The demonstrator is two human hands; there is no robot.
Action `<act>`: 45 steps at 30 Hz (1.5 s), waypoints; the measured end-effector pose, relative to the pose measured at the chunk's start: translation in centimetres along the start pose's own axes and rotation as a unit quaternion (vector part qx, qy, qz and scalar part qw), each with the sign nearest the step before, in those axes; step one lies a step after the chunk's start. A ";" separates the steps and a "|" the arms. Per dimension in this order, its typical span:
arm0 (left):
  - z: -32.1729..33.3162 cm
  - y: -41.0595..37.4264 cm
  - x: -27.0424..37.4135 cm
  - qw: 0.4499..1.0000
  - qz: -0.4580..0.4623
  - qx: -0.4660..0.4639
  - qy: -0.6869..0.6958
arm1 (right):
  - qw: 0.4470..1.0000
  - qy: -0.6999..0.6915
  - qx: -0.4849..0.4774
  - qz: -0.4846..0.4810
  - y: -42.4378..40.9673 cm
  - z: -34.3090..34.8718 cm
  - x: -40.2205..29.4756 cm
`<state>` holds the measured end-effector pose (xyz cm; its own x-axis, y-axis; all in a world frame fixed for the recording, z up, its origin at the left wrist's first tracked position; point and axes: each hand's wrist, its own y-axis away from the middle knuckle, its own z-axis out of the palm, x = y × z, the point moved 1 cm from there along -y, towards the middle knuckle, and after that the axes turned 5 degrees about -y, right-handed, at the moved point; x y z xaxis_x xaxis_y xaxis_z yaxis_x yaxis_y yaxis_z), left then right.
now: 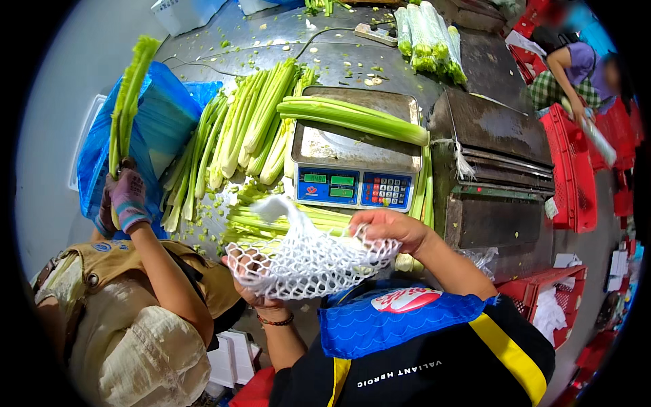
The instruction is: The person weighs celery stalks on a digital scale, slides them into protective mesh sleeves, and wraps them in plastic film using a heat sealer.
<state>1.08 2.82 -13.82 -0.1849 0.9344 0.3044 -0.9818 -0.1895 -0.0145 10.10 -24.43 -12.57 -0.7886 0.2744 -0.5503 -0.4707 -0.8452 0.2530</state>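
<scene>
A white foam mesh net [315, 264] is stretched between both my hands, just above the near edge of the table. My left hand [246, 285] holds its left end, with the fingers partly behind the mesh. At the right end, my right hand [389, 229] grips the rim of the net. Green celery stalks [320, 219] lie behind it, partly covered. A celery bunch [351, 119] rests across the metal pan of a digital scale [356, 150] in front of me. More celery bunches [244, 132] are heaped left of the scale.
On my left, a co-worker's gloved hands [124, 198] hold celery upright by a blue plastic bag [163, 107]. A dark sealing machine [493, 147] stands right of the scale. Wrapped celery [427, 40] lies at the back. Red crates [564, 163] and another person [574, 76] are farther right.
</scene>
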 end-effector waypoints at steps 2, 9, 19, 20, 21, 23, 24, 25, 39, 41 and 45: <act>0.0 0.4 -0.9 0.999 -0.022 -0.020 0.045 | 0.974 -0.098 0.167 -0.116 -1.4 -0.3 -0.3; 2.0 0.6 -5.8 0.972 -0.184 0.101 -0.108 | 0.753 0.594 0.235 -0.158 -4.3 -5.0 -9.2; 4.3 -2.8 -4.2 0.940 -0.080 0.182 -0.278 | 0.511 0.799 0.315 0.034 -9.0 -13.4 -15.5; 4.2 -3.3 -4.2 0.929 -0.072 0.184 -0.313 | 0.551 0.779 0.297 0.037 -8.9 -13.7 -16.4; 4.3 -3.8 -4.0 0.929 -0.064 0.173 -0.322 | 0.591 0.756 0.279 0.039 -8.7 -14.0 -17.0; 4.9 -4.6 -3.7 0.926 -0.046 0.153 -0.341 | 0.698 0.662 0.270 -0.039 -7.2 -13.6 -16.8; 5.2 -4.9 -3.6 0.919 -0.024 0.164 -0.359 | 0.767 0.584 0.260 -0.046 -6.8 -11.8 -16.7; 4.4 -5.1 -3.4 0.907 0.001 0.151 -0.393 | 0.827 0.500 0.250 -0.052 -5.8 -9.6 -16.6; 5.7 -6.1 -3.0 0.891 -0.063 0.007 -0.451 | 0.931 -0.105 0.130 -0.325 -3.7 3.5 -3.3; 7.2 -5.3 -2.5 0.861 -0.035 0.056 -0.504 | 0.873 -0.113 0.181 -0.438 -3.9 3.6 -4.2; 11.2 -3.5 -5.2 0.840 0.008 -0.045 -0.541 | 0.775 0.002 0.239 -0.584 -4.8 4.7 -3.4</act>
<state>5.97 -4.73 -4.73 -0.0979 0.1017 0.9900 -0.9880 -0.1296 -0.0844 13.14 -19.18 -8.14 0.2882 0.7220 -0.6290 -0.9566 0.2466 -0.1553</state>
